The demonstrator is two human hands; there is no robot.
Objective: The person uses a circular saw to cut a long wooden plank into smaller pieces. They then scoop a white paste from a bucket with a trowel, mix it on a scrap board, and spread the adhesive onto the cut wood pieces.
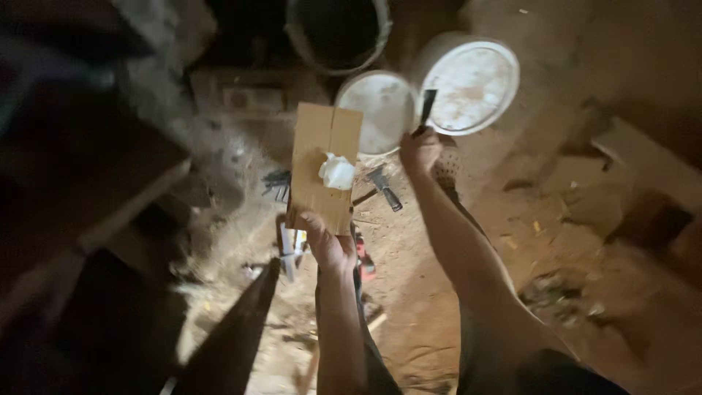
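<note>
Left hand (327,245) grip closed on cardboard piece (324,164), white filler blob (338,172) on top. Right hand (419,150) grip closed around putty knife (426,108). Keep cardboard level; scoop with flat blade.

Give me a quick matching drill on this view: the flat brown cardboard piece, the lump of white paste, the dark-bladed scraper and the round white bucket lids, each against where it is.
Things:
1. flat brown cardboard piece
2. lump of white paste
3. dark-bladed scraper
4. round white bucket lids

Places:
A. lying on the cardboard
B. gripped by the right hand
C. held at its near edge by the left hand
D. down on the dirt floor, beyond the hands

Pairs: 1-C, 2-A, 3-B, 4-D
</note>
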